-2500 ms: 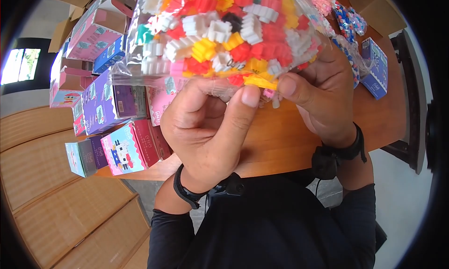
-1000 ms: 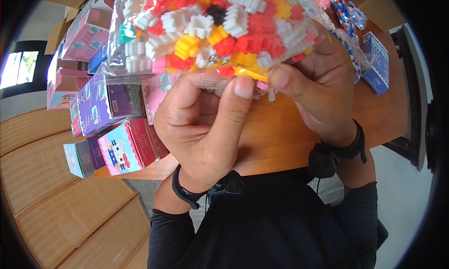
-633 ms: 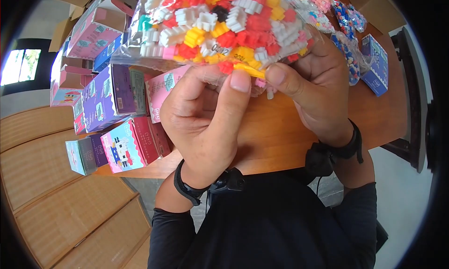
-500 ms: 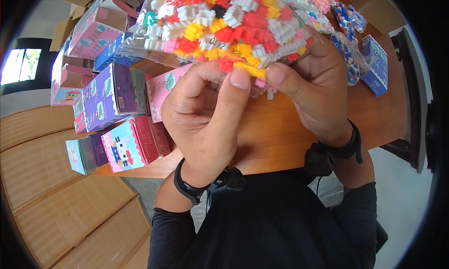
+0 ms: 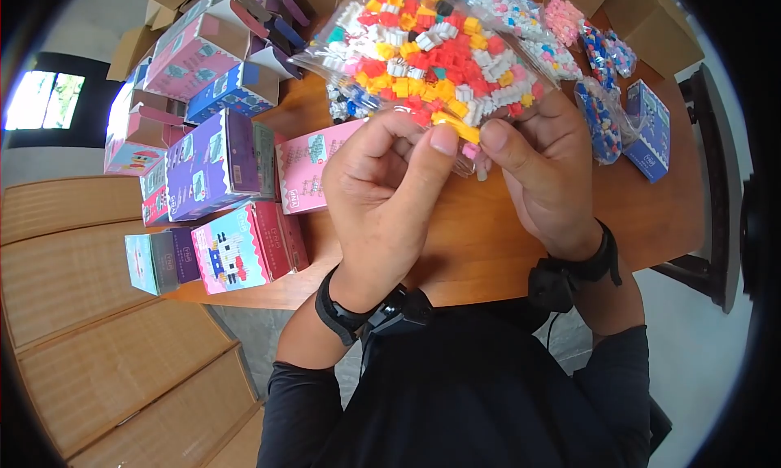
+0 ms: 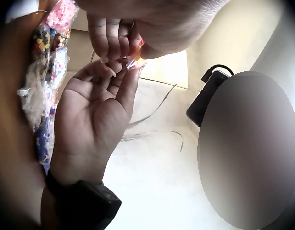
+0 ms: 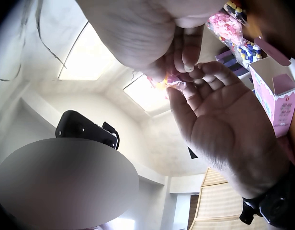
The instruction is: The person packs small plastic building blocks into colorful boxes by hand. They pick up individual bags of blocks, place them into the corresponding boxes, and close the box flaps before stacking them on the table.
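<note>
A clear plastic bag (image 5: 431,53) full of small red, yellow, white and pink bricks is held up above the wooden table (image 5: 488,240). My left hand (image 5: 423,139) pinches the bag's near edge between thumb and curled fingers. My right hand (image 5: 508,126) pinches the same edge just to the right, thumb in front and fingers behind the bag. The two thumbs almost touch. In the left wrist view the right hand (image 6: 114,72) shows palm-on, its fingertips meeting the left hand (image 6: 123,50) on a bit of plastic. The right wrist view shows the same pinch (image 7: 173,81).
Several pink, purple and blue toy boxes (image 5: 220,183) crowd the table's left side. More bags of bricks (image 5: 602,102) and a blue box (image 5: 651,126) lie at the right. Brown cartons (image 5: 651,17) stand at the back. The table's near edge (image 5: 268,293) runs just before my body.
Both hands and the bag have moved down and away from my head, so the bag looks smaller. The pinch on its edge is unchanged.
</note>
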`<state>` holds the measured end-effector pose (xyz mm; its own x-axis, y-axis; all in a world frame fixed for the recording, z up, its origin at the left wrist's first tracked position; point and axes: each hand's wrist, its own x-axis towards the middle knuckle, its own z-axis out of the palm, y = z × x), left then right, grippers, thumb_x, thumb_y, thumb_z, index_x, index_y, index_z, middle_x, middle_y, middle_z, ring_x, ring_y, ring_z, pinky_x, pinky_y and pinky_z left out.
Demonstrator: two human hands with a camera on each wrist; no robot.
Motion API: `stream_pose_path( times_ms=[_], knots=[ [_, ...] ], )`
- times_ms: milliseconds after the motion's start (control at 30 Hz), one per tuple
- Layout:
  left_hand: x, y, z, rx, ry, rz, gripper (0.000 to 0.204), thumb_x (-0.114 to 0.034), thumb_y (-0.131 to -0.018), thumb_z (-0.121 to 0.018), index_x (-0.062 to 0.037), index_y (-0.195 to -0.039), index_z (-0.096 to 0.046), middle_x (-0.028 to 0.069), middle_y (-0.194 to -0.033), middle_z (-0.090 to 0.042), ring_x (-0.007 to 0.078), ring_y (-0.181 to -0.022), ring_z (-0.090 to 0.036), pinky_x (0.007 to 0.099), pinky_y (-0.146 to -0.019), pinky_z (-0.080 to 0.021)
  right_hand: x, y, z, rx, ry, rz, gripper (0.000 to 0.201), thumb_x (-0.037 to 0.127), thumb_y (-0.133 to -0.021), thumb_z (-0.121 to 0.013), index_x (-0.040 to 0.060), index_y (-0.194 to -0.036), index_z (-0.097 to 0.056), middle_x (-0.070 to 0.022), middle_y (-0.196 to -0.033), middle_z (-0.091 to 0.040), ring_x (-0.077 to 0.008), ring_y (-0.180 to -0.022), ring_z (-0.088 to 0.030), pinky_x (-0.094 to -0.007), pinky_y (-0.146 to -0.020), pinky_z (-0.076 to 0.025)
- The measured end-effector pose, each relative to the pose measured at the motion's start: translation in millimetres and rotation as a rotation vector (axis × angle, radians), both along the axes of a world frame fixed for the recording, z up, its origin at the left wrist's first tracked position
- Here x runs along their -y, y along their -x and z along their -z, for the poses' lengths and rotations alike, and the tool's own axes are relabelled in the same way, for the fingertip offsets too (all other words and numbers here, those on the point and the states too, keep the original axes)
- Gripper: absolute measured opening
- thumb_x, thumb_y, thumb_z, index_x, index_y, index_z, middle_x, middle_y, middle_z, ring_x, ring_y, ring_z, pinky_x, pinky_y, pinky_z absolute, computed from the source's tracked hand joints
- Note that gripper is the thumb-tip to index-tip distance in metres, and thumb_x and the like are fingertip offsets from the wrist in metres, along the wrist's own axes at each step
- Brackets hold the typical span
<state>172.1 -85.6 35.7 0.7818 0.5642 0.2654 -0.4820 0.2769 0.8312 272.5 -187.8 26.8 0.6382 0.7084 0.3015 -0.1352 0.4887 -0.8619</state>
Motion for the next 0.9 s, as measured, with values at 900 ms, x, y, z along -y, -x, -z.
stream_pose_path(
  times_ms=[900],
  knots=[
    [-0.8,0.5,2.0,-0.067,-0.264,-0.171,0.003,0.003,-0.086,-0.062,0.0033,-0.085,-0.059,0.0046,-0.084,-0.059,0.0074,-0.072,-0.055,0.0218,-0.066,-0.043,-0.6,2.7,-0.9,-0.012,0.018,-0.019,0.044,0.008,-0.088,-0.063,0.0010,-0.128,-0.046,-0.0049,-0.099,-0.063,-0.0082,-0.078,-0.059,-0.0221,-0.064,-0.048]
  ],
)
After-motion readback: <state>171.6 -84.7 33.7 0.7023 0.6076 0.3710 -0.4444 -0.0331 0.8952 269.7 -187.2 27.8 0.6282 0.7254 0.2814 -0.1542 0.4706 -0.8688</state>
